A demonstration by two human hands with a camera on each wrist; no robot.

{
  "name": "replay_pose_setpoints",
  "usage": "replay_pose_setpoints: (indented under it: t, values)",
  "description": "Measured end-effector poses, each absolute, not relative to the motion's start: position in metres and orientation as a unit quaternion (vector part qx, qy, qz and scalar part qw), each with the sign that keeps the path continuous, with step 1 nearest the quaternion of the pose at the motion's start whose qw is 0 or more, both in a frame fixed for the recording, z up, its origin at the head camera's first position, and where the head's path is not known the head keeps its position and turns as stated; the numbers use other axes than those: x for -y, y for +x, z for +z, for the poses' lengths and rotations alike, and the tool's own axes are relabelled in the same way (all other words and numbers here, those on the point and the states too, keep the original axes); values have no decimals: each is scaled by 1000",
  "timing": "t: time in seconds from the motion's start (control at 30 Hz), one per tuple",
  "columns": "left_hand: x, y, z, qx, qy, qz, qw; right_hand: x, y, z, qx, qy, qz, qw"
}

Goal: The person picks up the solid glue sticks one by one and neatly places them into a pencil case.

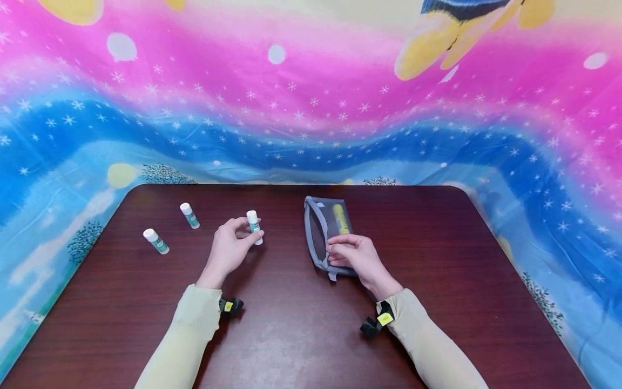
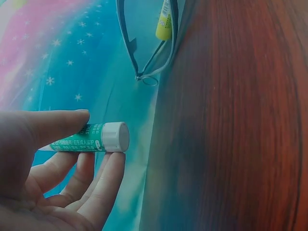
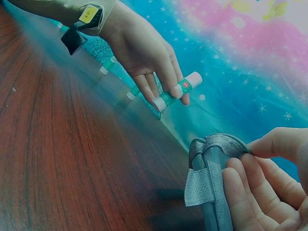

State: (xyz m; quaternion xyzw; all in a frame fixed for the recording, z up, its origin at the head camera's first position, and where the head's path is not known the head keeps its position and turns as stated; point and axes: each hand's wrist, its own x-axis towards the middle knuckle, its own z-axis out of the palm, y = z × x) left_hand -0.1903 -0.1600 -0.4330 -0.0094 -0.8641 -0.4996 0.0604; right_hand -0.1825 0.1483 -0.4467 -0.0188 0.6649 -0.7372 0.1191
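Observation:
In the head view my left hand (image 1: 227,249) pinches a glue stick (image 1: 252,218) with a white cap and green label between thumb and fingers, above the table and left of the pouch. The left wrist view shows this glue stick (image 2: 115,137) lying across the fingers, cap outward. My right hand (image 1: 362,260) pinches the zip edge of a grey see-through pouch (image 1: 330,212), whose mouth gapes toward the left. Through the pouch's side shows a yellow tube-like item (image 1: 342,219); its exact kind is unclear. In the right wrist view, thumb and fingers grip the grey zipper band (image 3: 224,143).
Two more white-capped glue sticks, one nearer (image 1: 156,241) and one farther (image 1: 190,216), lie on the dark wooden table (image 1: 291,335) to the left. A colourful patterned cloth (image 1: 311,108) hangs behind the table and along its sides.

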Motion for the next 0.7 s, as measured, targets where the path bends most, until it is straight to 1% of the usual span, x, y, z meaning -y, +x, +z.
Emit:
replay_pose_setpoints:
  t: [0.2, 0.47, 0.7]
  values:
    - [154, -193, -433, 858, -12, -510, 57, -148, -182, -446, -667, -13, -736, 117]
    - [146, -195, -435, 849, 8, -527, 47, -147, -182, -446, -667, -13, -736, 118]
    - [140, -196, -433, 833, 15, -551, 52, -148, -182, -446, -667, -12, -735, 122]
